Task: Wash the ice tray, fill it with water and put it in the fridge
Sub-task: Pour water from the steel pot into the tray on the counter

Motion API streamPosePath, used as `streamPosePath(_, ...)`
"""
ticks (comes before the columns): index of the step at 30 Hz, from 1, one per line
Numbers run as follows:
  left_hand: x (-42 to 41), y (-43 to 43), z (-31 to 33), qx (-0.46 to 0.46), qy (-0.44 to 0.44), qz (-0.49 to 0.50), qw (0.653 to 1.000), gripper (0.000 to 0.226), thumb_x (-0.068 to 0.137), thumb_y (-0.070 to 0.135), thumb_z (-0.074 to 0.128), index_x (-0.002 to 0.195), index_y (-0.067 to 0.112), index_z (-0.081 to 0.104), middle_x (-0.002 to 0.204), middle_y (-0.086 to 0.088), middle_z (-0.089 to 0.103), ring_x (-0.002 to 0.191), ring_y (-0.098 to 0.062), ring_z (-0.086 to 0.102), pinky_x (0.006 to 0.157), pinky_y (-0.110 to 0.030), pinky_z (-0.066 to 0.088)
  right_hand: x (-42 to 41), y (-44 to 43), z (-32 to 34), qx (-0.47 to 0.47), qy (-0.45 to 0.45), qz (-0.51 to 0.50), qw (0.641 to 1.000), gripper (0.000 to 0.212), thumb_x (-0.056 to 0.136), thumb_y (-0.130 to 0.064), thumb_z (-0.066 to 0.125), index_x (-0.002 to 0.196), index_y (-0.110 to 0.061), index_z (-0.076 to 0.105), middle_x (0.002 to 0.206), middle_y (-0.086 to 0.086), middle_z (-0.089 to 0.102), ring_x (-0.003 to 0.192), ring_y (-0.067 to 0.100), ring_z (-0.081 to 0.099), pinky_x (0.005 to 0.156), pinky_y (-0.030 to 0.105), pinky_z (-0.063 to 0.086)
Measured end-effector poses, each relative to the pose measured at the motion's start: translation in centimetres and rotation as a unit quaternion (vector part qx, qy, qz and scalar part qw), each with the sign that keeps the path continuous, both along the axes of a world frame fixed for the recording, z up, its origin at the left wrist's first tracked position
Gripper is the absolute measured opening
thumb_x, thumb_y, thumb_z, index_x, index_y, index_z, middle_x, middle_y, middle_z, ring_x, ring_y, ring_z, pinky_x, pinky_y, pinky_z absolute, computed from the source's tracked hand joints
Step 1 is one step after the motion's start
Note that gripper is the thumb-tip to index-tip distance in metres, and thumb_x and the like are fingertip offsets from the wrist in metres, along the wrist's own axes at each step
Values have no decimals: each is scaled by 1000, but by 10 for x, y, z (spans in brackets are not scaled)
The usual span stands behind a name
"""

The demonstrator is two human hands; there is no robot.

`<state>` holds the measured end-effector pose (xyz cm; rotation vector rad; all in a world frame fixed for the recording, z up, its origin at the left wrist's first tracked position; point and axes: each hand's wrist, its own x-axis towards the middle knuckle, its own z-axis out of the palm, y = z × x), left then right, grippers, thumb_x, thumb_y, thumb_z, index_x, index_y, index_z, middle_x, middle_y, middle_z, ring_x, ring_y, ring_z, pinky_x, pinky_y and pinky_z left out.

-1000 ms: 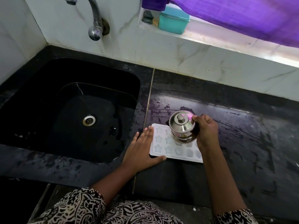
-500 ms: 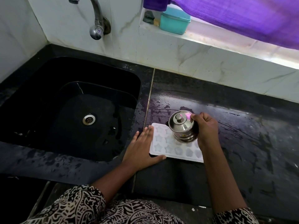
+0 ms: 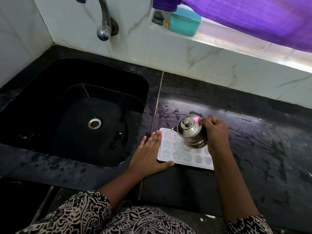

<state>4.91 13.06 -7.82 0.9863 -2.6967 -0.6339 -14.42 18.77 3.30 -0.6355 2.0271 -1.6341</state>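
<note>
The ice tray [image 3: 168, 149] lay flat on the wet counter [image 3: 253, 149] beside the sink [image 3: 138, 92], the left hand [image 3: 148, 156] pressed open-fingered against its edge, the right hand [image 3: 215, 132] gripping a lidded steel pot [image 3: 191, 132] tilted over it. Too steep a tilt might overflow the shallow cells.

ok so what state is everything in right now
ice tray, flat on the counter, cells up
steel pot, lid on, tilted over the tray
right hand, gripping the pot
left hand, flat, fingers straight, against the tray's left edge
tap, no water running
teal box, lid on
</note>
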Motion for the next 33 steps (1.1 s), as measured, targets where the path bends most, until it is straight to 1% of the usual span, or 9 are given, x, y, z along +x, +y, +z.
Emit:
streamPosePath(4,0,0,0,-3,5,1,1000,113,76,81,43,155,15,-4,164,2,0,149,-7,-3,117,-28,-10,0,-2,1,-3,0,7,1000,32,80,-9,64,56,-19,46,47,-9,51,44,2,49,45,19,44)
streamPosePath(9,0,0,-1,-1,9,0,1000,113,76,81,43,155,15,-3,164,2,-1,149,-7,-3,117,-27,-12,-4,-1,-1,-9,-12,2,1000,33,81,-9,62,55,-20,44,45,-11,49,42,0,46,41,16,40)
streamPosePath(13,0,0,-2,-1,7,0,1000,114,75,83,40,155,15,-4,164,2,-1,149,-7,-4,117,-27,-11,-7,1,-2,-11,-24,-6,1000,33,81,-9,62,56,-20,43,45,-12,47,42,0,45,41,15,39)
streamPosePath(17,0,0,-3,0,8,-1,1000,114,73,85,36,155,16,-4,164,2,0,149,-6,-4,116,-27,-12,-9,2,-3,-7,-25,-12,1000,31,81,-10,62,57,-19,45,50,-7,49,45,1,47,44,16,41)
streamPosePath(26,0,-1,-3,-4,5,-1,1000,115,72,86,32,155,15,-5,164,2,-1,149,-8,-4,117,-28,-10,-7,2,-4,-5,-26,-28,999,29,83,-11,61,59,-18,45,53,-5,49,47,2,48,48,17,44)
streamPosePath(29,0,-1,-3,-4,6,-1,1000,114,74,85,35,155,15,-4,164,1,0,149,-8,-3,117,-29,-9,-6,2,-2,-14,-35,-27,999,31,83,-10,61,58,-18,44,51,-6,48,46,2,47,46,17,43)
streamPosePath(33,0,-1,-3,-2,9,-1,1000,113,75,83,39,155,15,-3,164,2,0,149,-7,-3,117,-27,-10,-6,2,-2,-20,-50,-33,998,32,82,-7,61,57,-17,44,53,-2,44,48,7,42,49,22,39)
